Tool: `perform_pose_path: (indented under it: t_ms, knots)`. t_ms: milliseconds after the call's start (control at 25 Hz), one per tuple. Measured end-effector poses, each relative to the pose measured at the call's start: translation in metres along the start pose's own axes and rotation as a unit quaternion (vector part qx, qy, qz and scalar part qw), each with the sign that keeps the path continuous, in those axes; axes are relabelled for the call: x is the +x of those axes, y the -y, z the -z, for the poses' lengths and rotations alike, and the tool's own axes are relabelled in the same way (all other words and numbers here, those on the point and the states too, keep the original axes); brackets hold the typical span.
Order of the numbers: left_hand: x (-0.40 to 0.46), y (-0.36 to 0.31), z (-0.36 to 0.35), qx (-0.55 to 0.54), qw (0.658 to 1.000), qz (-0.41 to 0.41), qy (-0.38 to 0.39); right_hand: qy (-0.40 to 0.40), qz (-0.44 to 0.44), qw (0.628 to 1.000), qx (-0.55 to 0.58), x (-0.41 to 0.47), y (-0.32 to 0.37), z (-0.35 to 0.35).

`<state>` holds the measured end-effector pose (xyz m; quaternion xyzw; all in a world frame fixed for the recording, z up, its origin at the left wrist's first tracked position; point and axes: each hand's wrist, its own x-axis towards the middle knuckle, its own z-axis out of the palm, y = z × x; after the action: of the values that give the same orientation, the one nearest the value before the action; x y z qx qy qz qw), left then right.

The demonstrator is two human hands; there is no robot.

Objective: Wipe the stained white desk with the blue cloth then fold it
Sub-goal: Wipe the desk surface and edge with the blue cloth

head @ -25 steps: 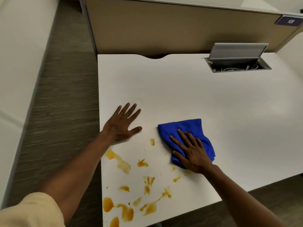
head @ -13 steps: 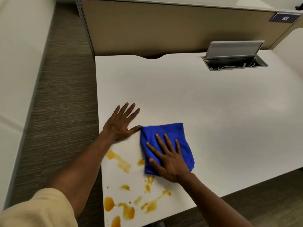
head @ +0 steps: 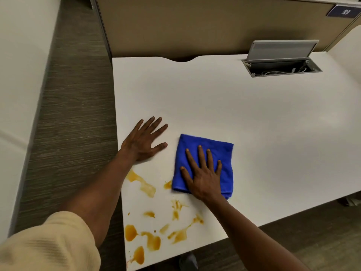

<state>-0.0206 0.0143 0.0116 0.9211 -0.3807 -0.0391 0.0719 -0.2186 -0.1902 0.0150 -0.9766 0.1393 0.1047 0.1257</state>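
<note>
A folded blue cloth (head: 218, 151) lies on the white desk (head: 254, 124) near its front left part. My right hand (head: 203, 173) presses flat on the cloth with fingers spread. My left hand (head: 144, 139) rests palm down on the bare desk just left of the cloth, fingers apart, holding nothing. Orange-brown stains (head: 150, 239) cover the desk's near left corner, below both hands; one smear (head: 142, 182) runs under my left wrist and a small spot (head: 167, 185) touches the cloth's lower left edge.
An open grey cable hatch (head: 281, 63) with wires inside sits at the desk's back right. A beige partition (head: 195, 26) stands behind the desk. Carpeted floor (head: 78, 114) runs along the desk's left edge, with another white surface (head: 19, 75) beyond it.
My right hand slid the cloth left toward my left hand, then back to the right a little. The small stain near my left thumb is gone. My left hand stayed put.
</note>
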Motion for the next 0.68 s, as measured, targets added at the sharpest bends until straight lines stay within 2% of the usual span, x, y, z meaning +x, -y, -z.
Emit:
perform_pose_path:
  t_ms: [160, 200, 280, 400, 520, 680]
  knots:
    - [0.0, -0.001, 0.001, 0.006, 1.0, 0.004, 0.007, 0.004, 0.158, 0.986, -0.05, -0.064, -0.048, -0.008]
    - [0.0, -0.001, -0.001, 0.004, 1.0, 0.003, 0.006, -0.002, 0.161, 0.985, -0.066, -0.07, -0.065, -0.004]
    - [0.0, 0.0, -0.003, 0.004, 1.0, 0.005, -0.003, -0.005, 0.096, 0.991, -0.088, -0.06, -0.081, 0.008]
    - [0.0, 0.0, -0.004, 0.002, 1.0, 0.005, -0.005, -0.002, 0.008, 0.998, -0.063, -0.016, -0.051, 0.012]
    - [0.0, 0.0, -0.004, -0.001, 1.0, 0.002, -0.007, -0.012, 0.012, 0.999, -0.039, 0.003, -0.004, 0.0]
    - [0.0, -0.001, -0.002, 0.0, 1.0, 0.003, -0.003, -0.024, 0.1, 0.994, -0.043, -0.053, 0.002, -0.02]
